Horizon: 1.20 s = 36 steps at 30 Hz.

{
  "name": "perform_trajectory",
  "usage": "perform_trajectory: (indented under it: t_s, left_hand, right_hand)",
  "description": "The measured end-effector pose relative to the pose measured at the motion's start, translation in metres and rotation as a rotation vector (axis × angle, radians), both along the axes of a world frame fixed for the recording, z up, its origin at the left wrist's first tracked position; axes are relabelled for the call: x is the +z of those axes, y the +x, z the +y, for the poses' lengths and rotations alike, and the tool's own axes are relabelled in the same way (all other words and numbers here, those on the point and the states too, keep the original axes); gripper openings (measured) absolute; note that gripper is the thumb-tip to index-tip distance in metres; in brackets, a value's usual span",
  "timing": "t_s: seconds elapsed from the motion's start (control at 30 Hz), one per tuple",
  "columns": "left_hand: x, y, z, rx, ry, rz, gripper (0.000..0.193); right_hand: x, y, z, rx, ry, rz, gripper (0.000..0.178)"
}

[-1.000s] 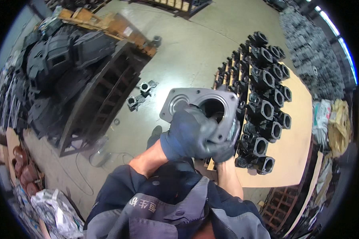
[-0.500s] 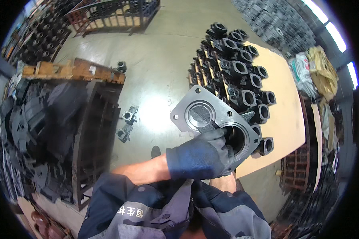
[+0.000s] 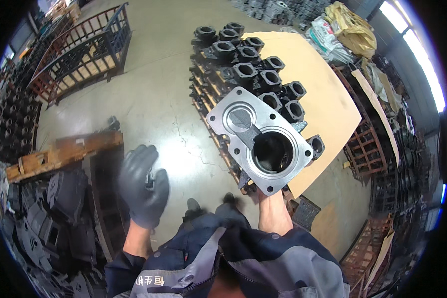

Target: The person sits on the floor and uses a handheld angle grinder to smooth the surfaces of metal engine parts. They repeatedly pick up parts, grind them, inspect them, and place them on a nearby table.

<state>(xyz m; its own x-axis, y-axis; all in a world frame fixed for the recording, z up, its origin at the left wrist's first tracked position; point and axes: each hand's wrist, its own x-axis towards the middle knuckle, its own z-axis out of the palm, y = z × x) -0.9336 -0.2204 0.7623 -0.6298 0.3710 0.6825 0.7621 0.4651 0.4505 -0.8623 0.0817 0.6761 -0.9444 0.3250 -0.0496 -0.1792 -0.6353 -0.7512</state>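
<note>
A metal casting (image 3: 265, 121) with a machined grey face is held up in front of me. Its face has one shallow round recess, one deep bore and bolt holes around the edge. My right forearm (image 3: 274, 212) reaches up under it and bears it from below; the casting hides most of that hand. My left hand (image 3: 143, 188), in a dark glove, is off to the left, apart from the casting. Its thumb stands away from the fingers, and nothing shows in its grasp.
Rows of black castings (image 3: 245, 70) stand upright on a stack with a tan board (image 3: 328, 107). At left are a wooden beam (image 3: 67, 154) and a bin of dark parts (image 3: 67, 198). A slatted metal crate (image 3: 84, 54) stands far left. Sacks (image 3: 350, 30) lie far right.
My left hand has let go of the casting and swung out to the left. The casting now faces up more squarely. The view has turned to the right.
</note>
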Motion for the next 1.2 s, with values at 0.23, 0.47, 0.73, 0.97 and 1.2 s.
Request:
perform_trajectory:
  t_s: [0.23, 0.47, 0.73, 0.97, 1.2]
  left_hand:
    - [0.029, 0.020, 0.116, -0.620, -0.164, 0.209, 0.045]
    - [0.023, 0.016, 0.216, -1.019, -0.041, 0.099, 0.038]
    - [0.030, 0.019, 0.300, -1.108, 0.280, -0.246, 0.035]
    - [0.044, 0.023, 0.381, -1.310, 0.413, -0.462, 0.045]
    - [0.048, 0.046, 0.440, -1.429, 0.507, -1.066, 0.018]
  right_hand:
    - [0.004, 0.037, 0.034, -0.254, 0.119, -0.120, 0.049]
    - [0.000, 0.084, 0.085, -0.571, 0.214, -0.274, 0.050]
    - [-0.006, 0.139, 0.131, -0.886, 0.299, -0.474, 0.051]
    - [0.019, 0.182, 0.151, -1.222, 0.535, -0.666, 0.053]
    - [0.098, 0.201, 0.164, -1.344, 1.897, -1.296, 0.054]
